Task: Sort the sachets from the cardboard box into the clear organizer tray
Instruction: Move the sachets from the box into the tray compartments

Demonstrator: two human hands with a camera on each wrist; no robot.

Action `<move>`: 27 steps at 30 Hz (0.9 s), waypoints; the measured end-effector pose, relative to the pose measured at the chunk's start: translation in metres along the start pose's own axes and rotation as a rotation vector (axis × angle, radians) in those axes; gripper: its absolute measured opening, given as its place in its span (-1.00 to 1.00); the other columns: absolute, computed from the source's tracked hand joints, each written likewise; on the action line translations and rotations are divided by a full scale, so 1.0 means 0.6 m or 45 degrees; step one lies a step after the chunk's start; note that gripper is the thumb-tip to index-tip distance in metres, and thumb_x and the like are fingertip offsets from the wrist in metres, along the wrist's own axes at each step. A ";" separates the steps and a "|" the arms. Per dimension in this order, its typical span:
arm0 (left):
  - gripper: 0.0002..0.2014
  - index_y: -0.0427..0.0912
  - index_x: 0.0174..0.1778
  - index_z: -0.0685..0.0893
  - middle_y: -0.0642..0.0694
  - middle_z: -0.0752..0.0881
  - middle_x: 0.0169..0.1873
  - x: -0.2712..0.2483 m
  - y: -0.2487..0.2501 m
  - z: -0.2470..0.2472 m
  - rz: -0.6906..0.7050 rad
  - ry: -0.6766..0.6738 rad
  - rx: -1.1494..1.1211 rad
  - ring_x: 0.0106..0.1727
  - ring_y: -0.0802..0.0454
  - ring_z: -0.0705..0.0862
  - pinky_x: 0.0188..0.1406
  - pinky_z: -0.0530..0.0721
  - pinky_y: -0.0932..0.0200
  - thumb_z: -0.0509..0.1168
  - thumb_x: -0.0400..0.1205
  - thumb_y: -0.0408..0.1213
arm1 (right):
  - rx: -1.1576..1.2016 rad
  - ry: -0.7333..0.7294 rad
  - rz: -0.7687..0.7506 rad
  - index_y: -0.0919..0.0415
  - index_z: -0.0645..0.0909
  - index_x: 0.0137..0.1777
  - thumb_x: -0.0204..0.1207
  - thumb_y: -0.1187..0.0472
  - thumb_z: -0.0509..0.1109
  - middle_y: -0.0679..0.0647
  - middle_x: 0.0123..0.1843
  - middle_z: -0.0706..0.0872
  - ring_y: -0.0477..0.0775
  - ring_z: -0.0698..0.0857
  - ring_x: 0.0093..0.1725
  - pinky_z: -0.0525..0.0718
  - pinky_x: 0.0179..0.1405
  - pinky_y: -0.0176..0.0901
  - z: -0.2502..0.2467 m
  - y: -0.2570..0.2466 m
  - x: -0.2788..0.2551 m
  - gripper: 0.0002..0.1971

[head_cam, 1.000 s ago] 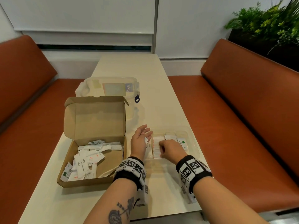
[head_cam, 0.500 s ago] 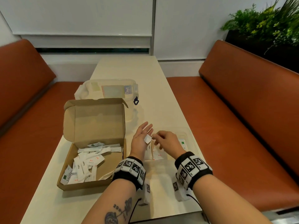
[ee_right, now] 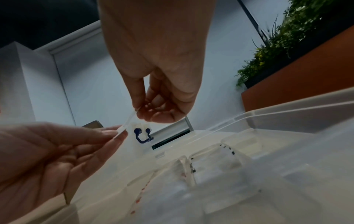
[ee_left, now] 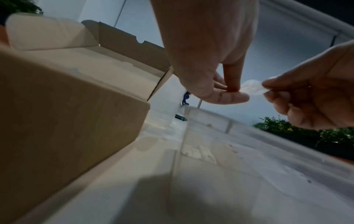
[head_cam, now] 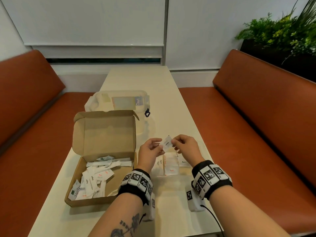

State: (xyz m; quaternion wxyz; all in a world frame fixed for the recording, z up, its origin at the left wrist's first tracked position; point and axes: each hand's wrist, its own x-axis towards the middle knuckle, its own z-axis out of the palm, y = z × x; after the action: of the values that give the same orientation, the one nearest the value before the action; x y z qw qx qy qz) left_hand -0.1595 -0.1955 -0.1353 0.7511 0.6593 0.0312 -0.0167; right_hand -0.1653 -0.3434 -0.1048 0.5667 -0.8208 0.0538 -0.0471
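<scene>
Head view: I hold one small white sachet (head_cam: pixel 166 143) up between my two hands, just above the clear tray (head_cam: pixel 204 149), my left hand (head_cam: pixel 150 152) pinching its near-left edge and my right hand (head_cam: pixel 185 146) pinching the far-right edge. It is flat, papery and nearly square, with small dark print I take to be "Pepper". To do this well I should read the label before letting go, then lower it flat into the compartment whose sachets match, which I judge to be the right-hand one. The cardboard box (head_cam: pixel 102 159) sits open just left of the tray, its matte brown lid standing up, a loose heap of long and square white sachets (head_cam: pixel 95 178) lying inside. Left wrist view: my thumb and forefinger close on the thin, slightly translucent packet (ee_left: pixel 252 89), and the tips of my other hand (ee_left: pixel 314 97) close on its far end; the tray's glossy divider walls lie below. Right wrist view: my right fingertips (ee_right: pixel 145 115) nip the sachet edge-on, so it shows only as a thin pale strip (ee_right: pixel 125 125), with the left hand (ee_right: pixel 57 154) gripping its lower end. A light pinch is enough; squeezing harder would crease the paper.
</scene>
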 end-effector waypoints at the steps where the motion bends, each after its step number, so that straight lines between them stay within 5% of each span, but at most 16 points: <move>1: -0.80 -0.24 0.06 0.69 -0.14 0.66 -0.21 0.000 -0.001 -0.001 0.007 -0.008 0.033 -0.21 0.04 0.72 -0.20 0.73 0.35 0.30 0.60 -0.56 | -0.007 -0.021 0.004 0.15 0.68 -0.09 0.53 0.23 0.41 0.01 -0.27 0.70 -0.03 0.63 -0.28 0.63 -0.29 -0.27 -0.001 0.002 0.000 -0.97; 4: -0.81 -0.25 0.07 0.71 -0.08 0.69 -0.28 0.000 -0.002 -0.002 0.033 -0.052 0.152 -0.21 0.02 0.70 -0.17 0.73 0.30 0.33 0.59 -0.53 | -0.069 -0.112 0.001 0.08 0.67 0.08 0.44 0.25 0.52 0.08 -0.23 0.70 -0.03 0.62 -0.26 0.63 -0.15 -0.19 -0.001 0.007 0.000 -0.77; 7: -0.83 -0.07 0.01 0.74 -0.02 0.73 -0.21 -0.003 -0.001 0.001 0.064 -0.074 0.263 -0.12 0.01 0.70 -0.09 0.72 0.23 0.40 0.57 -0.41 | -0.189 -0.124 -0.010 0.10 0.63 -0.06 0.35 0.32 0.56 0.09 -0.34 0.71 -0.09 0.60 -0.36 0.51 -0.37 -0.43 -0.003 0.009 0.003 -0.77; 11: -0.88 0.13 -0.14 0.78 0.03 0.78 -0.14 -0.001 0.004 0.008 0.117 -0.134 0.406 -0.15 0.07 0.65 -0.07 0.61 0.24 0.51 0.49 -0.20 | -0.352 -0.173 -0.105 0.16 0.49 -0.11 0.38 0.31 0.51 0.20 -0.31 0.75 -0.03 0.60 -0.37 0.46 -0.48 -0.50 -0.002 0.005 0.007 -0.77; 15: -0.90 -0.01 -0.23 0.77 0.04 0.78 -0.29 0.005 0.009 0.015 0.122 -0.063 0.270 -0.22 0.21 0.69 -0.16 0.60 0.35 0.46 0.53 -0.33 | -0.172 -0.126 -0.043 0.13 0.50 0.01 0.40 0.21 0.54 0.15 -0.30 0.73 -0.07 0.62 -0.34 0.55 -0.39 -0.44 -0.002 0.004 0.007 -0.72; 18: -0.89 -0.03 -0.23 0.71 0.09 0.75 -0.36 0.009 0.005 0.016 0.122 0.019 0.184 -0.34 0.35 0.66 -0.32 0.54 0.49 0.43 0.56 -0.32 | 0.011 -0.169 0.079 0.24 0.58 -0.10 0.42 0.28 0.53 0.22 -0.20 0.76 0.01 0.70 -0.25 0.73 -0.13 -0.11 -0.003 0.003 0.007 -0.83; 21: -0.88 -0.07 -0.28 0.67 0.10 0.69 -0.42 0.007 0.000 0.016 0.093 0.022 0.226 -0.38 0.31 0.61 -0.29 0.54 0.38 0.42 0.57 -0.28 | 0.159 -0.123 0.102 0.29 0.64 -0.15 0.45 0.36 0.50 0.14 -0.26 0.75 0.00 0.71 -0.27 0.75 -0.18 -0.18 -0.010 0.002 0.010 -0.92; 24: -0.93 -0.05 -0.23 0.71 0.12 0.72 -0.27 0.002 -0.004 0.012 0.109 0.073 0.398 -0.16 0.17 0.63 -0.07 0.54 0.24 0.42 0.57 -0.23 | 0.081 -0.035 0.062 0.26 0.72 -0.13 0.45 0.30 0.50 0.04 -0.27 0.77 -0.10 0.69 -0.29 0.70 -0.27 -0.36 -0.029 0.006 0.019 -0.96; 27: -0.81 -0.06 0.14 0.71 0.06 0.67 0.20 0.002 -0.006 0.003 0.182 0.116 0.738 0.31 0.09 0.55 0.31 0.45 0.20 0.32 0.64 -0.31 | -0.292 0.017 0.059 0.18 0.75 -0.17 0.42 0.24 0.53 0.04 -0.24 0.79 -0.11 0.67 -0.26 0.66 -0.15 -0.25 -0.051 0.026 0.026 -0.97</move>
State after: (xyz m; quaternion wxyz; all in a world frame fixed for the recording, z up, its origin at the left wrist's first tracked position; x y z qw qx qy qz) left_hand -0.1585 -0.1975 -0.1386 0.5286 0.8468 0.0121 0.0575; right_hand -0.1550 -0.3796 -0.1082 0.4696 -0.8785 0.0815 -0.0330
